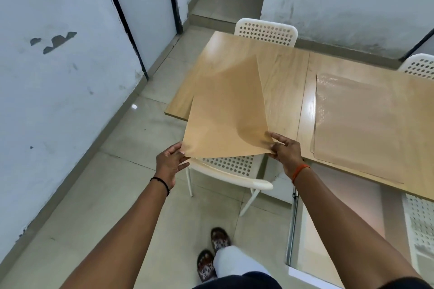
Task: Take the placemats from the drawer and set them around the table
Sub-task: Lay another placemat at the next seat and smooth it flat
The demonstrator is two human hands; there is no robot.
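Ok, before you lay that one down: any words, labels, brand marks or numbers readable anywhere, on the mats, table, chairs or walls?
None: no readable text anywhere in the head view.
Held placemat, gripped by the left hand and right hand: plain tan, no print.
Placemat lying on the table: only a dotted texture, no lettering.
Wooden table and white perforated chairs: no labels.
Walls: only scuffs and chipped paint.

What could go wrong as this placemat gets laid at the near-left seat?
1. The placemat is pinched only at its two near corners by the left hand and right hand, so it may sag or fold as it lands.
2. It overhangs the table edge; released here, it could slide onto the white chair below.
3. Shifted right, it might overlap the mats already laid.
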